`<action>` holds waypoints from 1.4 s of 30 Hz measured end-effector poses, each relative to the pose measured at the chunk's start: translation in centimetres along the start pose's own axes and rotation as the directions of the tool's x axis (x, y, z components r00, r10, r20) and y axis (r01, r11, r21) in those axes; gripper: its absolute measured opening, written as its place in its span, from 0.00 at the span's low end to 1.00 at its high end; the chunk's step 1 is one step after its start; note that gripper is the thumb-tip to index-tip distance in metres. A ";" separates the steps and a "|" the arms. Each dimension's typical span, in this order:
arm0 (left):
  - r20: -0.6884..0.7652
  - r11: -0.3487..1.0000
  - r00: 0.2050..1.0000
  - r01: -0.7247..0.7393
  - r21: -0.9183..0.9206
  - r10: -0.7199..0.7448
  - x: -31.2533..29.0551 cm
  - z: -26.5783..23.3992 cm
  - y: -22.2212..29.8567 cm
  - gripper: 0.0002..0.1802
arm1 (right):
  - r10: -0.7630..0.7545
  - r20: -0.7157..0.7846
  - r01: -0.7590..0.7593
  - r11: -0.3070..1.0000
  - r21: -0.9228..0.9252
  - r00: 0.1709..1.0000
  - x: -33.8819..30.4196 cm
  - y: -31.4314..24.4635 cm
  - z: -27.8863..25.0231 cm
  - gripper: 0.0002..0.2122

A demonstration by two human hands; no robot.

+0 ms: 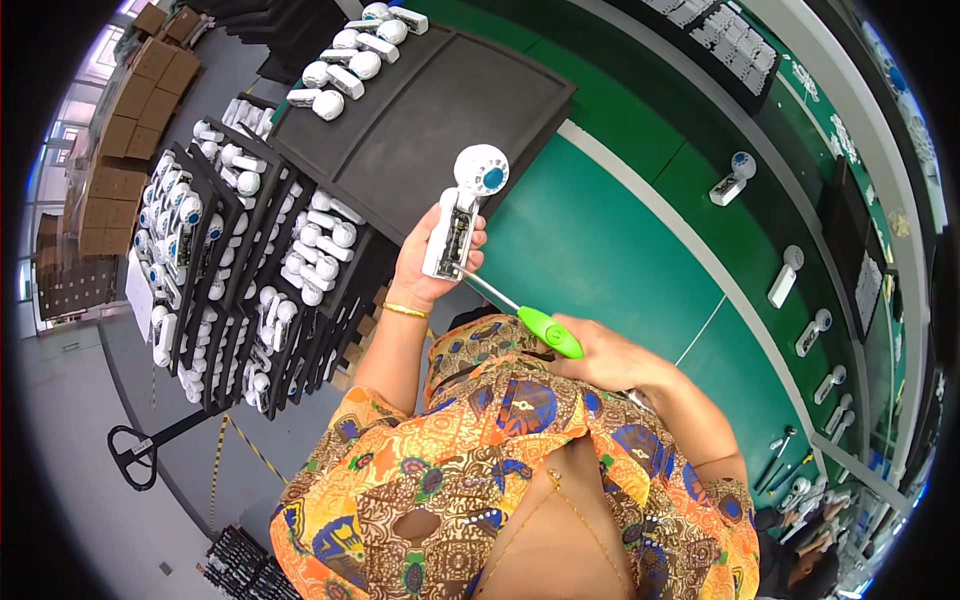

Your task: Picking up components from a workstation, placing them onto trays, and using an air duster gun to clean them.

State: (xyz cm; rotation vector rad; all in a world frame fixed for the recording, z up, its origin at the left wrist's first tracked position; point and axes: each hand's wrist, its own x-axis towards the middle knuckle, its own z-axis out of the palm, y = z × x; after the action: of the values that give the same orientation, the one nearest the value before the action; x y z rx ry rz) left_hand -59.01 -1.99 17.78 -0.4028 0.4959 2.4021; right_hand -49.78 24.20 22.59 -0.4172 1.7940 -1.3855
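Observation:
My left hand [418,262] is closed around a white plastic device [446,232] with a round head and a blue disc on it. The head points up and away from me. Along the device's body a long opening shows dark parts inside. In my right hand [608,356] is a screwdriver [541,326] with a bright green handle, the fingers wrapped round it. Its metal shaft slants up to the left, and the tip is at the lower end of the device's opening. Whether the tip sits on a screw, I cannot tell.
A black tray [420,120] at the upper left bears several similar white devices [340,80]. To the left, stacked black trays [235,290] hold many more. A green workbench [590,240] runs to the right, with a conveyor of spaced devices [735,180] beyond. Cardboard boxes [150,90] stand far left.

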 end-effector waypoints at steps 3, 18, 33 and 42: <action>0.029 0.999 0.999 0.028 -0.029 -0.027 0.1 -1.0 -0.1 0.23 | 0.065 -0.019 -0.060 0.976 0.210 0.998 0.8 0.4 -1.2 0.15; -0.114 0.951 0.975 0.214 0.222 -0.193 10.1 -0.5 -1.5 0.18 | 0.138 -0.328 0.006 0.915 0.402 0.935 -0.7 5.1 -3.0 0.14; 0.432 -0.195 0.771 -0.386 0.901 0.468 32.4 5.1 -2.8 0.35 | 0.473 -0.443 -0.130 0.781 0.611 0.762 -0.3 10.1 -1.7 0.14; 0.459 -0.511 0.313 0.754 0.413 0.832 13.2 -3.2 27.8 0.26 | 0.421 -0.424 -0.316 0.901 0.296 0.802 3.5 9.4 -3.5 0.17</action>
State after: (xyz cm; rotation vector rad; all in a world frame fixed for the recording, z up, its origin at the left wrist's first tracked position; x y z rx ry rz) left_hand -86.31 -16.44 16.50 0.3752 -2.6179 0.1881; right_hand -52.58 27.33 12.82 0.4215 1.9465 -1.4492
